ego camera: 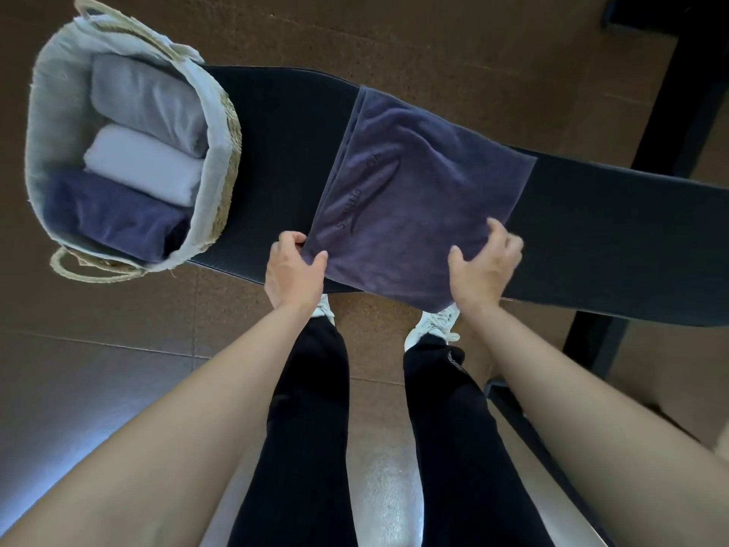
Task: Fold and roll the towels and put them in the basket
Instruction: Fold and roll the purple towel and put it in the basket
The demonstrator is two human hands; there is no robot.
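A dark purple towel (414,199) lies folded flat across a narrow black bench (276,152). My left hand (294,270) pinches the towel's near left corner. My right hand (483,266) grips the near right corner, fingers curled over the edge. At the bench's left end stands a woven basket (227,159) with a pale liner. Inside it lie three rolled towels: a grey one (146,96) at the back, a white one (146,163) in the middle, and a dark purple one (114,215) nearest.
The bench runs on to the right, bare past the towel (611,223). Dark frame legs (591,341) stand at the right. Brown tiled floor (118,369) surrounds it. My legs and white shoes (434,325) are just under the bench's near edge.
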